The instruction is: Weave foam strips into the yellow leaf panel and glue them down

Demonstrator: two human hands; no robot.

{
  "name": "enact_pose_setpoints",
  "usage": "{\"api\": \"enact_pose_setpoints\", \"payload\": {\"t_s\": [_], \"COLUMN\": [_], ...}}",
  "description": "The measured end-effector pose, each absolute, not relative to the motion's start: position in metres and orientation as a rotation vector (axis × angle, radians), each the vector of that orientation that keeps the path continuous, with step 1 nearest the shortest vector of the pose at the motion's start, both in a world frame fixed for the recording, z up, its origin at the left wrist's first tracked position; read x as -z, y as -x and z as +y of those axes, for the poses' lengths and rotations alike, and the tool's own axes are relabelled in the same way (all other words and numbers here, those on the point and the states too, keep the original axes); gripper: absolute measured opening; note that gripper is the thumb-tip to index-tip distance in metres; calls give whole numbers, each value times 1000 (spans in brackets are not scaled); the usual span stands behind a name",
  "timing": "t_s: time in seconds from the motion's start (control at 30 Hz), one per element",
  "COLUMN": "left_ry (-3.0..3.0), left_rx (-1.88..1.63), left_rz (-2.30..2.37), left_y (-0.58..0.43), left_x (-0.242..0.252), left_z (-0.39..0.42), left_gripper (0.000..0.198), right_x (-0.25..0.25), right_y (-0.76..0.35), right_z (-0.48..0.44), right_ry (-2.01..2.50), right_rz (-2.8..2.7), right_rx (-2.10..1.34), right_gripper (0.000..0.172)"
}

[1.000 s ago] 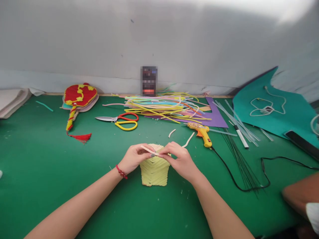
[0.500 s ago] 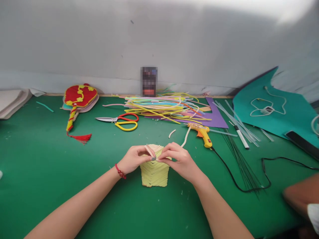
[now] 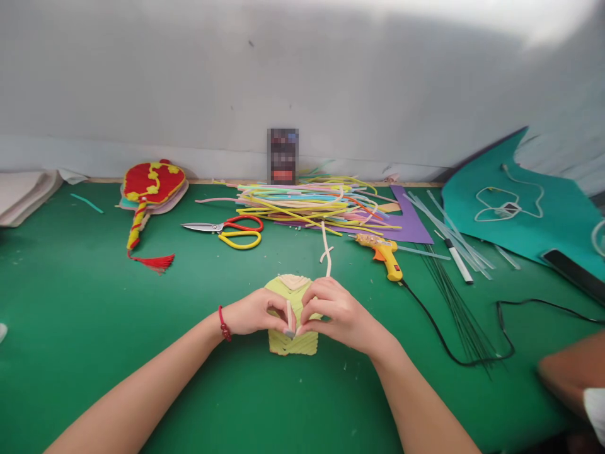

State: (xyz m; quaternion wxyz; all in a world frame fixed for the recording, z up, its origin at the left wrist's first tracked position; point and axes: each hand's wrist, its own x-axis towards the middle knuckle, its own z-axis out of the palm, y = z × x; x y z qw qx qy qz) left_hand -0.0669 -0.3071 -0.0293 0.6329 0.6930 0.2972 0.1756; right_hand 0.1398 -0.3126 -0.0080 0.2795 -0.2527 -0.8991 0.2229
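My left hand, with a red bracelet at its wrist, pinches a short end of a cream strip. Close beside it, my right hand is closed on the longer part of a cream strip, whose free end sticks out toward the back. The fingertips of both hands nearly meet over a yellow-green piece covered in slanted strips, with a cream patch at its top. Fingers hide the middle of that piece. A small cream scrap lies under or against the free end.
Red-and-yellow scissors and a red fan lie left of a pile of coloured strips. A yellow glue gun with a black cord lies right. A phone stands behind. Another person's arm shows at right.
Both hands have moved slightly nearer to me over the yellow-green piece, uncovering its cream top. The strip's free end has swung left, away from the glue gun's tip.
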Motion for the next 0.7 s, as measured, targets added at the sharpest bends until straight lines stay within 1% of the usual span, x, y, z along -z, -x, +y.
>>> {"api": "enact_pose_setpoints", "payload": {"t_s": [0.07, 0.17, 0.23, 0.27, 0.33, 0.4, 0.47, 0.57, 0.7], "left_ry": [-1552, -1429, -1395, -1409, -1478, -1563, -1625, -1661, -1644], "left_rx": [-527, -816, -942, -961, -912, -814, -741, -708, -759], "left_rz": [764, 908, 958, 963, 941, 897, 868, 879, 945], "left_y": [68, 70, 71, 70, 68, 65, 63, 61, 61], "left_x": [29, 28, 27, 27, 25, 24, 22, 22, 24], "left_z": [-306, -303, -303, -304, -307, -310, -314, -316, -313], "left_gripper": [14, 12, 12, 12, 11, 10, 10, 9, 9], "right_x": [7, 4, 3, 3, 3, 5, 6, 7, 9], "right_y": [-142, -144, -145, -144, -142, -140, -137, -133, -129], "right_z": [-311, -308, -306, -306, -305, -304, -305, -308, -309], "right_ry": [735, 950, 1134, 1206, 1258, 1199, 1133, 1126, 1114], "right_rz": [-2320, -2040, -1805, -1693, -1520, -1435, -1425, -1402, -1266], "right_rx": [-532, -485, -614, -741, -1072, -1386, -1596, -1712, -1699], "right_gripper": [11, 15, 14, 17, 26, 34, 38, 36, 37]}}
